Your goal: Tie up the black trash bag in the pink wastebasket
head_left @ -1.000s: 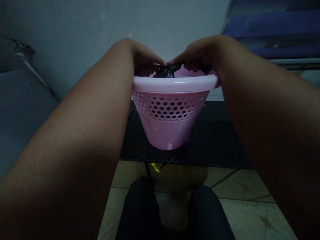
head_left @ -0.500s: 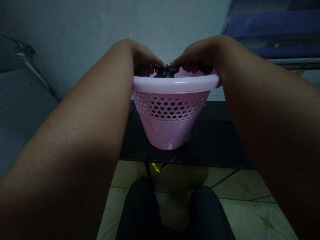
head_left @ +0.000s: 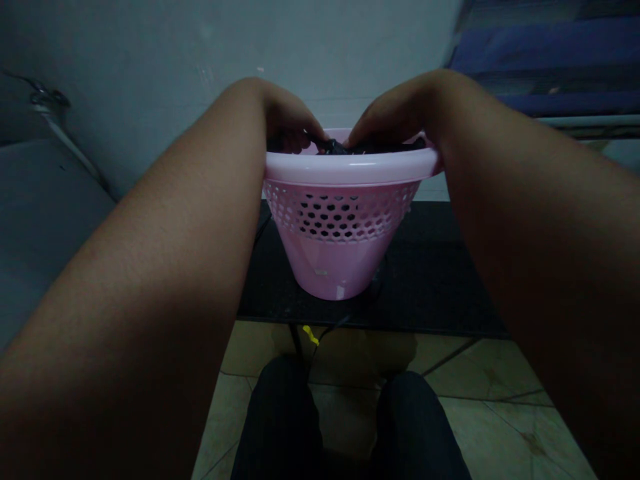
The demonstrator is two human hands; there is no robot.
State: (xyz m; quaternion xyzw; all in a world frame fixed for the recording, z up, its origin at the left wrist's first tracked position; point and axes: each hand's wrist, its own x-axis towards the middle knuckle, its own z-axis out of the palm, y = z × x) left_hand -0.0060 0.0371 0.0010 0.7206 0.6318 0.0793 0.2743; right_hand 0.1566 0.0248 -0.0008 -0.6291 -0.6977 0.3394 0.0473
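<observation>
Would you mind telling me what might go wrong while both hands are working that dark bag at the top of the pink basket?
1. The pink basket narrows to a small base on the dark table, and both hands pull at its top, so it might tip.
2. The left hand and right hand pinch the thin dark bag between them; it could tear or slip.
3. The basket hides its inside from this view, and the light is dim, so the bag could snag unseen.
</observation>
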